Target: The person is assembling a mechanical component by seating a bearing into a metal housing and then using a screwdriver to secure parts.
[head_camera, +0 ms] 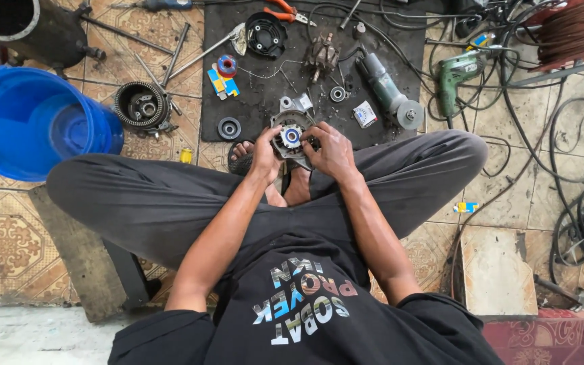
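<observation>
I sit cross-legged on a tiled floor and hold a round grey metal housing (290, 128) with a blue and white centre, just above my sandalled feet. My left hand (263, 154) grips its left side. My right hand (327, 150) grips its right side, fingers curled over the rim. The housing rests at the near edge of a black mat (265, 88).
On the mat lie a copper-wound rotor (323, 55), an angle grinder (388, 92), a black cover (265, 34), bearings (229, 128) and orange pliers (284, 10). A blue bucket (32, 122) and a stator (142, 105) sit left. A green drill (459, 73) and cables (576, 169) lie right.
</observation>
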